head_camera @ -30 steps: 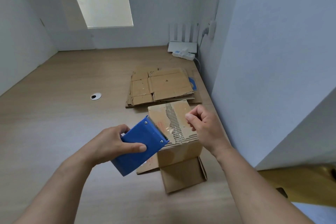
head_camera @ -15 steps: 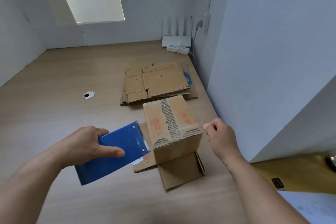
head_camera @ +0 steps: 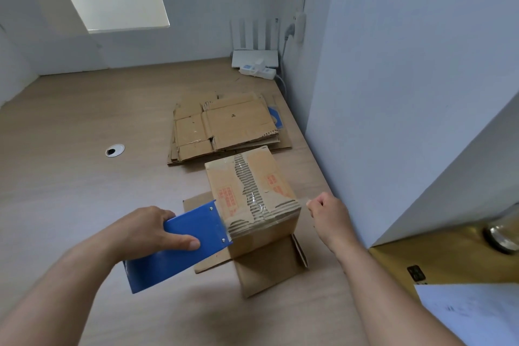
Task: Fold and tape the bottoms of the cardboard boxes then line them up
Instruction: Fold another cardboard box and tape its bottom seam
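Cardboard box (head_camera: 252,191), left grip (head_camera: 146,233) holding blue dispenser (head_camera: 182,250), right grip (head_camera: 328,216) pinching barely visible clear tape (head_camera: 304,201)

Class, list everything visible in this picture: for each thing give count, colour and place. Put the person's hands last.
Taped brown cardboard box: one, brown, on table centre, flaps splayed at its base.
Blue plastic tape dispenser: one, blue, at the box's left edge.
Clear tape strip: one, transparent, across the box's near top edge.
Stack of flattened cardboard boxes: one, brown, behind the box.
White router with antennas: one, white, far corner.
White power strip: one, white, before the router.
Round cable hole: one, silver-rimmed, table's left.
Light wooden table: one, beige, beneath everything.
Left hand: one, grips the dispenser.
Right hand: one, pinches the tape's end.
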Tool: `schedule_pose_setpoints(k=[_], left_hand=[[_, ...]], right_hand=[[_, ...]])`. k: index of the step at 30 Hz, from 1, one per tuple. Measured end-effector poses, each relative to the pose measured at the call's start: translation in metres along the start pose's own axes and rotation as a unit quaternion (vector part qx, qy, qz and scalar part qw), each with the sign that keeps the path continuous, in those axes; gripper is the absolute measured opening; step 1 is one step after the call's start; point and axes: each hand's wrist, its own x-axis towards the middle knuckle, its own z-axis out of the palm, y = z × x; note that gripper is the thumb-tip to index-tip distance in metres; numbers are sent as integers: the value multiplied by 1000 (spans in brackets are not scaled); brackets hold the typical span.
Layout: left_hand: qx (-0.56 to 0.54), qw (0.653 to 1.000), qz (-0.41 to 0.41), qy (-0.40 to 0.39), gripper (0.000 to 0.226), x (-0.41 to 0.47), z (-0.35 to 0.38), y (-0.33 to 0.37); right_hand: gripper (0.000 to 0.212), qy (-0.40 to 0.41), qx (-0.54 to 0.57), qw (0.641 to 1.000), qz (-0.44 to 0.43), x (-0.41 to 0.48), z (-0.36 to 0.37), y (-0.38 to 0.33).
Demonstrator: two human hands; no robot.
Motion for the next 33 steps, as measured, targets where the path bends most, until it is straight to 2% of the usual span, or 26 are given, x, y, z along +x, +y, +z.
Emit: schedule_pose_setpoints(k=[4, 6, 10, 11, 13, 14, 15, 16, 17, 19, 22, 27, 33], left_hand=[[-28, 999, -32, -9, 63, 10, 10, -4], [-39, 999, -37, -9, 54, 14, 14, -5], [-40, 998, -47, -14, 64, 16, 17, -5], [-40, 998, -47, -10, 71, 16, 16, -4], [-36, 998, -43, -4, 86, 16, 15, -4], [-25, 999, -42, -3, 85, 15, 16, -4], [-12, 999, -42, 0, 78, 15, 16, -4], [-1, 999, -45, 6, 68, 15, 15, -4], [7, 999, -48, 11, 61, 15, 15, -5], [10, 998, -57, 8, 53, 15, 15, -5], [-14, 997, -78, -15, 57, 13, 12, -1], [-43, 994, -85, -54, 61, 9, 13, -4], [-85, 992, -75, -49, 74, -4, 9, -12]], right_hand=[[22, -65, 23, 997, 31, 8, 7, 0], [22, -108, 63, 991, 49, 11, 6, 0], [26, -161, 109, 970, 144, 14, 7, 4], [33, -159, 74, 971, 160, 15, 6, 6], [49, -131, -82, 974, 167, 14, 2, 14], [44, -87, -146, 974, 147, 12, 0, 19], [31, -33, -162, 980, 111, 10, -1, 20], [25, 13, -136, 988, 68, 7, -1, 17], [29, 42, -114, 992, 19, 5, 1, 11], [41, 26, -128, 990, -46, 4, 13, -2], [52, -31, -182, 981, -66, 5, 33, -10], [51, -28, -167, 983, -65, 6, 38, -10], [49, -38, -161, 984, -70, 4, 38, -14]])
